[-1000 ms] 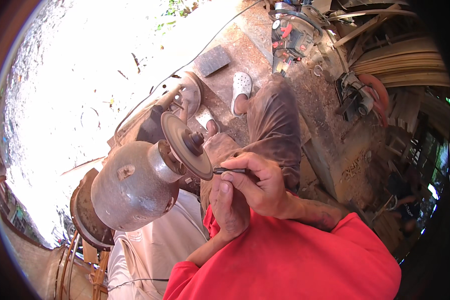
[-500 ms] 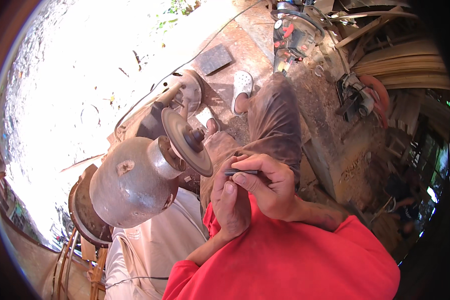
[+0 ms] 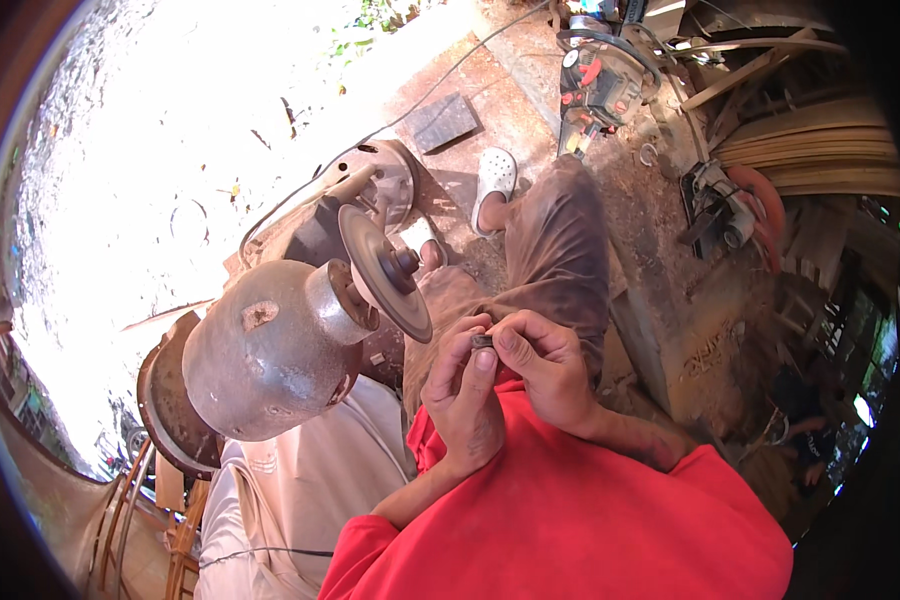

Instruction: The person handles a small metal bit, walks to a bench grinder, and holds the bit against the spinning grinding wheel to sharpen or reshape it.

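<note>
You pinch a small dark piece (image 3: pixel 482 341) between the fingers of your left hand (image 3: pixel 462 395) and right hand (image 3: pixel 548 365), just clear of the grinding disc (image 3: pixel 382 272), so any grinding seems paused for inspection.

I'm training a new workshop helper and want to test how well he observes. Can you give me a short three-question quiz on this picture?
1. True or false: the small dark piece is pressed against the grinding disc.
2. Which hands hold the piece? A) left only B) right only C) both
3. What footwear shows on the foot near the motor?

Key:
1. False; it is held clear of the disc.
2. C; left hand and right hand pinch it together.
3. A white clog.
</note>
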Motion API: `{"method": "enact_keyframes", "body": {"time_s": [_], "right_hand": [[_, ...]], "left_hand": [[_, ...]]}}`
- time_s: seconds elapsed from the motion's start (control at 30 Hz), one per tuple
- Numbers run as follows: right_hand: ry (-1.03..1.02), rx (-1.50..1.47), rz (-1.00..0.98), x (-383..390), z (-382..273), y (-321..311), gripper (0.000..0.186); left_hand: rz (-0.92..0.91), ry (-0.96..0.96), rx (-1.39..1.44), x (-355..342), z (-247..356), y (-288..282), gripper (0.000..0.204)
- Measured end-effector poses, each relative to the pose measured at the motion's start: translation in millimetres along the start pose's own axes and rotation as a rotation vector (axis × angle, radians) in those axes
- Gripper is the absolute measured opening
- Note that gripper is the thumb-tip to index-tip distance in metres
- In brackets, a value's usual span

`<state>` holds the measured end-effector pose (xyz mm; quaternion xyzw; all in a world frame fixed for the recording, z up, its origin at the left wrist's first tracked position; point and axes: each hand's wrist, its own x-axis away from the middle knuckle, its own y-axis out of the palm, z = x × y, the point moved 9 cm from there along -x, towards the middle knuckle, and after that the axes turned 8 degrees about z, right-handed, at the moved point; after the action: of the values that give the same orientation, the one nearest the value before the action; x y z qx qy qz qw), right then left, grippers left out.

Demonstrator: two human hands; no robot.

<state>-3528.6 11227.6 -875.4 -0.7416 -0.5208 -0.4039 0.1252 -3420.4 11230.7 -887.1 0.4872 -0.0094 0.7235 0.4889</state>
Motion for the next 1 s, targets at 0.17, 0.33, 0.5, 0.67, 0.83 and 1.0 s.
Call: {"method": "enact_keyframes", "body": {"time_s": [0.17, 0.33, 0.5, 0.67, 0.83, 1.0], "right_hand": [[-0.119, -0.076, 0.09, 0.5, -12.5, -0.8, 0.015], [-0.422, 0.325, 0.016, -0.2, -31.0, 4.7, 0.019], [-0.523, 0.417, 0.036, -2.5, -43.6, 12.2, 0.02], [-0.652, 0.531, 0.022, -2.4, -56.9, 20.4, 0.019], [-0.712, 0.621, 0.046, -1.6, -69.1, 28.7, 0.017], [-0.762, 0.663, 0.011, -0.9, -77.3, 39.3, 0.018]], "left_hand": [[0.009, 0.001, 0.068, 0.0, 0.9, 2.8, 0.022], [0.057, 0.021, 0.107, -3.8, 1.6, -1.6, 0.022], [0.094, -0.044, 0.044, -6.4, 0.1, -2.3, 0.02], [0.106, -0.091, 0.127, -8.1, -1.5, -4.7, 0.02], [0.091, -0.154, 0.144, -8.0, -1.1, 0.0, 0.019], [0.087, -0.14, 0.199, -9.0, 4.1, 3.3, 0.021]]}}
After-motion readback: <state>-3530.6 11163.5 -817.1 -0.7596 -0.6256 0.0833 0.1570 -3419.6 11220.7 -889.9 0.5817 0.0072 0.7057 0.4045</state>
